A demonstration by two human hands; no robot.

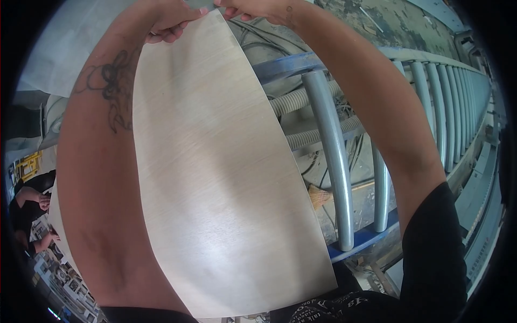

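Both bare forearms stretch up to the top of the view, where the hands meet at the far end of a pale wooden board (215, 161). The board lies between the arms, its near end reaching down toward the person's black shirt (433, 242). The left hand (175, 21) has its fingers curled by the board's far edge, its thumb pointing to the upper corner. The right hand (258, 9) has bent fingers beside that same corner (the picture's edge trims it). I cannot tell whether either hand grips the board or something small between them.

White lettering (326, 309), curved and partly cut off, runs across the shirt front. A grey beam (482, 237) at the far right carries a row of dark marks, too small to make out.

Right of the board, grey metal rollers (331, 161) sit in a blue frame (285, 67), with ribbed hoses (293, 103) and a straw broom head (319, 197) lower down. At the left rim, another person's hands (44, 202) show beside a dark sleeve.
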